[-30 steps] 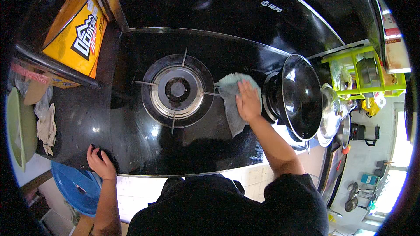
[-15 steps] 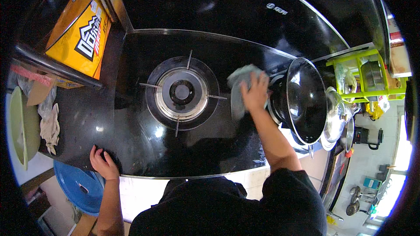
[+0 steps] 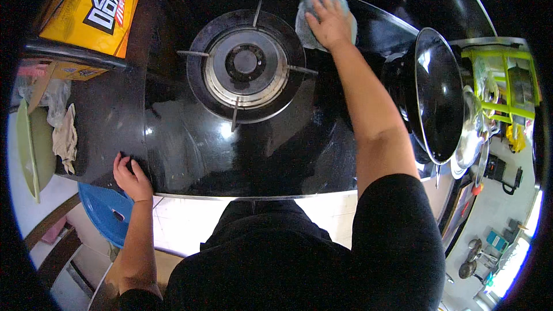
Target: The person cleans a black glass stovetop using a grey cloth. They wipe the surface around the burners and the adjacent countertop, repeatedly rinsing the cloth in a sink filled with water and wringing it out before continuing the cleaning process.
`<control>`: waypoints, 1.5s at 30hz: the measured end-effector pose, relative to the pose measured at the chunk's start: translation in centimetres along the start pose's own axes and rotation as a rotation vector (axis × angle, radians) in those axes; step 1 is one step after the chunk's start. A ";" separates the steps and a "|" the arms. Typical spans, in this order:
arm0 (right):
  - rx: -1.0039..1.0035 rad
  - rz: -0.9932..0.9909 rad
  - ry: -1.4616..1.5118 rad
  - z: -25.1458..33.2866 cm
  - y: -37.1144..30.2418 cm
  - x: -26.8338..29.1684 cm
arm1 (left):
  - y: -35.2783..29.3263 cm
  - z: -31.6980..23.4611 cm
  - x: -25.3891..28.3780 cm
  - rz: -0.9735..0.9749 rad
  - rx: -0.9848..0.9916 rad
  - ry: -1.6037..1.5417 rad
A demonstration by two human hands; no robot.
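Observation:
A pale grey-blue cloth [image 3: 305, 26] lies flat on the glossy black stovetop [image 3: 265, 155], close to its back edge. Pressing down on it with fingers spread is my right hand [image 3: 333, 26], the arm stretched far forward. To the left of the cloth is a round gas burner [image 3: 246, 62] with metal pan-support prongs. My left hand [image 3: 133, 179] rests at the front left edge of the black counter, fingers loosely spread, holding nothing. Streaks and glare show on the surface in front of the burner.
On the right a black wok [image 3: 440, 98] stands tilted beside glass lids and a lime-green rack [image 3: 501, 80]. A yellow box [image 3: 95, 20] is at the upper left. A crumpled beige cloth [image 3: 64, 138] and a green basin [image 3: 34, 150] lie left; a blue plastic stool [image 3: 106, 210] is below.
My right hand has pushed the cloth away from me, from beside the burner to the back edge. The view has shifted forward. My left hand stays at the counter's edge.

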State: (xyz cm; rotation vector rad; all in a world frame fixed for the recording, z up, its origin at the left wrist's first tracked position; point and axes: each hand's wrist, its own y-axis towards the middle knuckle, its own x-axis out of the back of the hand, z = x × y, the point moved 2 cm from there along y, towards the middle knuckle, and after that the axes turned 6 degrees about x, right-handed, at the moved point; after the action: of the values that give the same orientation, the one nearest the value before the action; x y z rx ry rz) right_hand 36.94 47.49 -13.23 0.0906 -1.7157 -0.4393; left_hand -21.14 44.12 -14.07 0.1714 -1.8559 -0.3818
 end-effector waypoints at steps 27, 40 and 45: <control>-0.270 0.250 -0.011 6.7 -21.2 7.9 | -0.5 -0.1 0.1 -0.019 0.053 0.006; -0.289 0.289 -0.007 7.9 -21.0 9.4 | -0.3 -0.4 -0.1 -0.045 0.029 0.022; 0.177 0.375 0.268 15.9 -25.4 13.4 | -0.5 0.5 -0.2 -0.060 0.030 0.005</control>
State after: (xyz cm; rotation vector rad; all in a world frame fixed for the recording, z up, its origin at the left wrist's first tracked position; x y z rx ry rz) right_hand 14.30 23.78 -11.32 -0.0439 -1.4618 0.0043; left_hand -21.55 43.78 -14.60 0.2483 -1.8549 -0.3949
